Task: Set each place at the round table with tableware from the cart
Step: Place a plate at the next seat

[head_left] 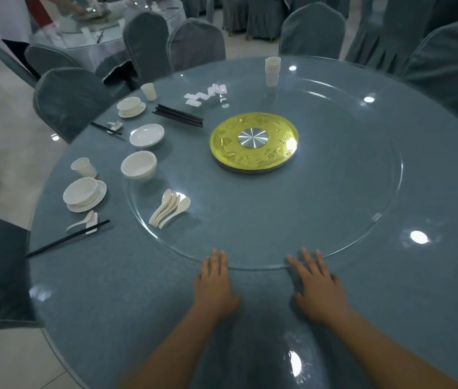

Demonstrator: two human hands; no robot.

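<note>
Two places on the left arc of the round worktop (115, 290) look set, or close to it. The nearer one has a bowl on a plate (84, 194), a cup (84, 167), a spoon on a rest (83, 222) and a pair of chopsticks (67, 238). The farther one has a bowl on a saucer (131, 106), a cup (149, 91) and chopsticks on a rest (107, 128); whether it has a spoon I cannot tell. The supplies for the other places sit on the glass turntable (362, 220): a stack of plates (147, 135), a stack of bowls (139, 165), a fan of spoons (169, 208), a bundle of chopsticks (178, 115), a scatter of small white rests (205, 94) and a stack of cups (272, 71) on the far side. The rest of the rim, in front of the person and round to the right and far side, shows no tableware, so most places appear not yet set. No cart is in view. The left hand (213, 284) and right hand (317, 287) lie flat, fingers straight and released, holding nothing, their tips on the near edge of the turntable. My guess is that the person is about to turn the glass to bring the supplies within reach for the next place.
</note>
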